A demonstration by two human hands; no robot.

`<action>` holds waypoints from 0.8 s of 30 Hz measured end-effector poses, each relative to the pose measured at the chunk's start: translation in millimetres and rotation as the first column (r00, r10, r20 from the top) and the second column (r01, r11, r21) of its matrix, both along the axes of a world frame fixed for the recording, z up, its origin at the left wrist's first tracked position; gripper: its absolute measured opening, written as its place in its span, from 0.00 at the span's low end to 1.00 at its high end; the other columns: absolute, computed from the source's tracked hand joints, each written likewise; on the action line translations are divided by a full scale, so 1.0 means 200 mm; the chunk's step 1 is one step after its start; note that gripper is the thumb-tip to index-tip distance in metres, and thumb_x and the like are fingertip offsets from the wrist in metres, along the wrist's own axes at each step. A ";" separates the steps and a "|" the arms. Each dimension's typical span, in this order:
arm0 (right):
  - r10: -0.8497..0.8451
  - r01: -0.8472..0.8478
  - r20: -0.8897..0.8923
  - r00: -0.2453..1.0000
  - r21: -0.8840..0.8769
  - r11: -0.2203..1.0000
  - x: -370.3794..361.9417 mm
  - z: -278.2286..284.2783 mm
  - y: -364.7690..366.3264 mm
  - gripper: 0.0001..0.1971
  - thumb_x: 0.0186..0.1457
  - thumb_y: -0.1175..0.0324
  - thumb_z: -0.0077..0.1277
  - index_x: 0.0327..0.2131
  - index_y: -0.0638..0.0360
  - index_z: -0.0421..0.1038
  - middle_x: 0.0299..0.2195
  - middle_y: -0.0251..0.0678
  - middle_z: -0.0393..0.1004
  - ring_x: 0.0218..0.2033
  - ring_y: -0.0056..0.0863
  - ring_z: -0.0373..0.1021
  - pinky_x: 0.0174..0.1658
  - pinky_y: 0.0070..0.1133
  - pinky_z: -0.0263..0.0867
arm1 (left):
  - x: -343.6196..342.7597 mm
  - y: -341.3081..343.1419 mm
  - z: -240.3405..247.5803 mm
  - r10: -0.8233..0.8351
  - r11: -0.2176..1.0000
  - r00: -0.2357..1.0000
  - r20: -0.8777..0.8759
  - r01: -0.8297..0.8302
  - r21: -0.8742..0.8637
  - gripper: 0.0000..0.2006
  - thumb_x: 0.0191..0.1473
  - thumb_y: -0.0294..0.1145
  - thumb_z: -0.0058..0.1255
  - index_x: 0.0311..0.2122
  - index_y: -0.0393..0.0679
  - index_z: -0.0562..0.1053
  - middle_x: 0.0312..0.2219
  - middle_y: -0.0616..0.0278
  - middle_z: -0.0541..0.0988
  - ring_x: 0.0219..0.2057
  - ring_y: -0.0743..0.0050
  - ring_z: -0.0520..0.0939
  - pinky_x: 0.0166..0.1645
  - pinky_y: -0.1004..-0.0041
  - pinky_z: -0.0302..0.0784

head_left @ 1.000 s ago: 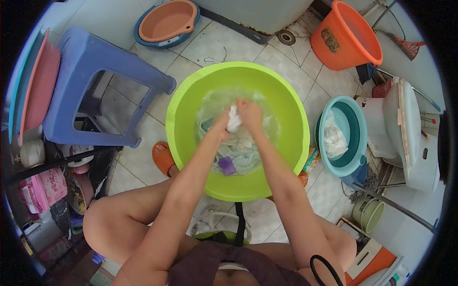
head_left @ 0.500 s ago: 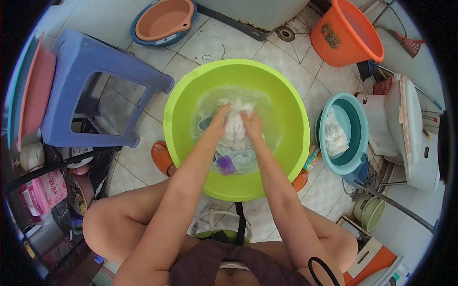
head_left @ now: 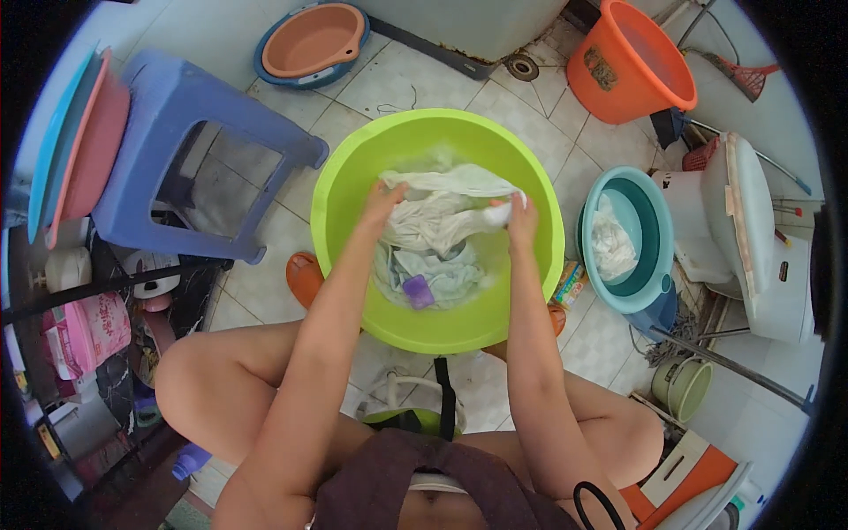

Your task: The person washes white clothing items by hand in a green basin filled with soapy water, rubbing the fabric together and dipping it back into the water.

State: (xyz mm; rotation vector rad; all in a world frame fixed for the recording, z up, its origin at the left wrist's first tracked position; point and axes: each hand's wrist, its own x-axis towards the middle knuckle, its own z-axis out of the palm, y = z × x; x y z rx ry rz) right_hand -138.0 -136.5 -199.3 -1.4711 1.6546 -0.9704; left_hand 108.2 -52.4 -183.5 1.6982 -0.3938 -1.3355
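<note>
A wide lime-green basin (head_left: 353,291) stands on the floor between my feet, with cloudy water and wet laundry in it. Stretched between my two hands is a white garment (head_left: 442,212), its upper edge pulled taut and its folds hanging toward the water. My left hand (head_left: 383,200) grips its left end, and my right hand (head_left: 521,216) pinches a bunched end at the right. Below it, a pale blue-green cloth (head_left: 437,269) lies in the water. On that cloth rests a purple soap bar (head_left: 418,291), touched by neither hand.
A blue plastic stool (head_left: 150,159) stands at left. To the right, a teal basin (head_left: 658,256) holds white cloth (head_left: 612,246). Farther off are an orange bucket (head_left: 609,79) and nested brown and blue basins (head_left: 311,40). A toilet (head_left: 751,238) stands at far right.
My hands have moved apart, the right one outward to the right and the left slightly left. The white garment, bunched in the water before, is now lifted and spread between them.
</note>
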 end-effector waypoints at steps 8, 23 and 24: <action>-0.264 -0.436 0.861 0.435 0.457 0.775 0.02 0.56 0.08 0.13 0.53 0.65 0.40 0.39 0.63 0.57 0.35 0.50 0.70 0.11 0.19 0.59 0.11 0.11 0.59 | -0.33 0.21 0.03 -0.285 0.785 0.022 0.958 0.578 0.221 0.37 0.29 0.40 0.61 0.50 0.52 0.61 0.44 0.50 0.66 0.38 0.54 0.72 0.51 0.62 0.58; -0.541 -0.262 0.840 0.046 0.533 0.805 -0.16 0.50 0.14 0.18 0.49 0.73 0.46 0.43 0.70 0.55 0.43 0.48 0.61 0.45 0.40 0.60 0.50 0.34 0.58 | 0.01 0.12 0.54 -0.291 0.907 0.919 0.267 0.354 -0.229 0.21 0.49 0.44 0.37 0.42 0.37 0.68 0.32 0.62 0.73 0.32 0.76 0.73 0.36 0.77 0.67; -0.593 -0.293 0.805 -0.019 0.563 0.773 -0.13 0.46 0.14 0.18 0.48 0.75 0.47 0.43 0.70 0.56 0.43 0.48 0.60 0.45 0.40 0.60 0.51 0.34 0.57 | 0.10 0.12 0.53 -0.328 0.897 0.930 0.166 0.362 -0.254 0.26 0.49 0.50 0.32 0.41 0.36 0.68 0.33 0.62 0.73 0.35 0.74 0.72 0.39 0.76 0.67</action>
